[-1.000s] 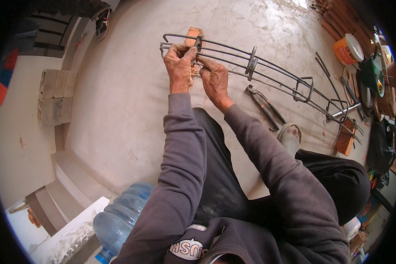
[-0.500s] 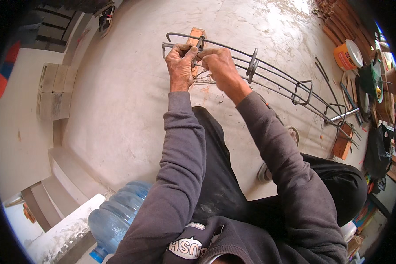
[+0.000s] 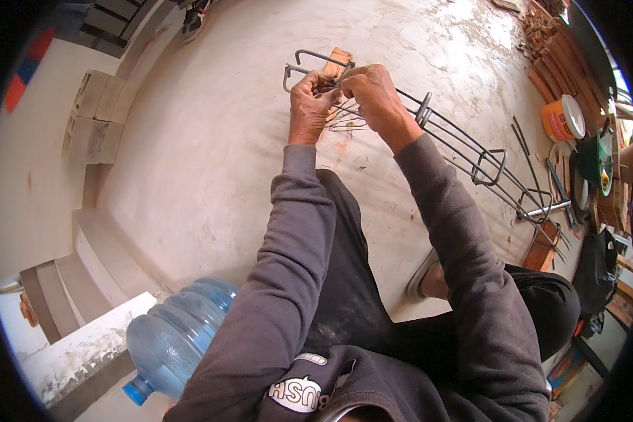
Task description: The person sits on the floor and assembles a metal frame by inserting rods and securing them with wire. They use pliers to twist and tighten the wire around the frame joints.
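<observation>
A long rebar cage of thin dark steel bars with bent square stirrups runs from in front of me toward the right. At its left end, my left hand is closed, thumb and fingers pinched at a stirrup where it meets the bars. My right hand is closed right beside it, fingertips at the same joint; whatever it pinches is hidden by the fingers. Thin loose wires show just below the hands. An orange brick lies under this end of the cage.
Another brick stands under the cage's right end, near a metal tube. An orange-and-white bucket and stacked timber stand at the right. A big blue water bottle lies at my left, with concrete blocks beyond.
My view has shifted a little, so hands and cage end appear farther right. My right hand has turned at the joint, its knuckles now higher; both hands remain at the stirrup.
</observation>
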A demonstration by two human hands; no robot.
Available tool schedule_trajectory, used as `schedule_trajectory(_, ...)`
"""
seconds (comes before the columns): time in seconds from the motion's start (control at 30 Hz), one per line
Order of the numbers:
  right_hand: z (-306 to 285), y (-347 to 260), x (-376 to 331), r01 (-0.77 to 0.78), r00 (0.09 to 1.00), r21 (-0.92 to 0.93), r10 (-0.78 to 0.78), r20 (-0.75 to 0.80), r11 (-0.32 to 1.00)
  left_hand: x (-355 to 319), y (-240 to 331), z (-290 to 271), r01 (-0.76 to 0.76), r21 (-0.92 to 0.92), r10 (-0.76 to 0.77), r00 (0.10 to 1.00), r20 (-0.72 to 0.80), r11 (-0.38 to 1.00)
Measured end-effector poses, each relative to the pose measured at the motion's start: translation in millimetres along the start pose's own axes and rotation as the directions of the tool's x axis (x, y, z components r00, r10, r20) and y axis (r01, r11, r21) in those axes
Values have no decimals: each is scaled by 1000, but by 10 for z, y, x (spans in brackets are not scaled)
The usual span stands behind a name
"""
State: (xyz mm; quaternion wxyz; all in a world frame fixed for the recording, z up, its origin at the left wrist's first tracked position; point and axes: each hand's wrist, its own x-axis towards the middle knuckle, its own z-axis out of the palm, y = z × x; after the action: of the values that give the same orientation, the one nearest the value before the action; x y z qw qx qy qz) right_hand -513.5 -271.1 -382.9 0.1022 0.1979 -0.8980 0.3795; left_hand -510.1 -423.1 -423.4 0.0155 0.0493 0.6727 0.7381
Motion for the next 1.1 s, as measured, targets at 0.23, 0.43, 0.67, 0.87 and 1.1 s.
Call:
schedule_trajectory(0.23, -31, -271, 116, -306, 946, 281, 324, -20, 910, -27, 45, 178, -90, 150, 119, 973, -196, 985)
schedule_trajectory(0.43, -231, -570, 196, -169, 986, -308, 156, -65, 936, -42, 18, 239, -175, 334, 271, 924, -270, 926)
schedule_trajectory(0.67, -406, -114, 442, 147, 989, -374, -139, 47, 916, 41, -161, 227, -142, 316, 233, 934, -271, 938)
schedule_trajectory(0.87, -310, 60, 343, 268, 959, -388, -207, 191, 882, -15, -50, 239, -129, 195, 176, 953, -247, 972)
schedule_trajectory(1.1, -193, 91, 265, 121, 988, -344, -80, 129, 931, -11, -30, 264, -152, 254, 219, 940, -261, 955)
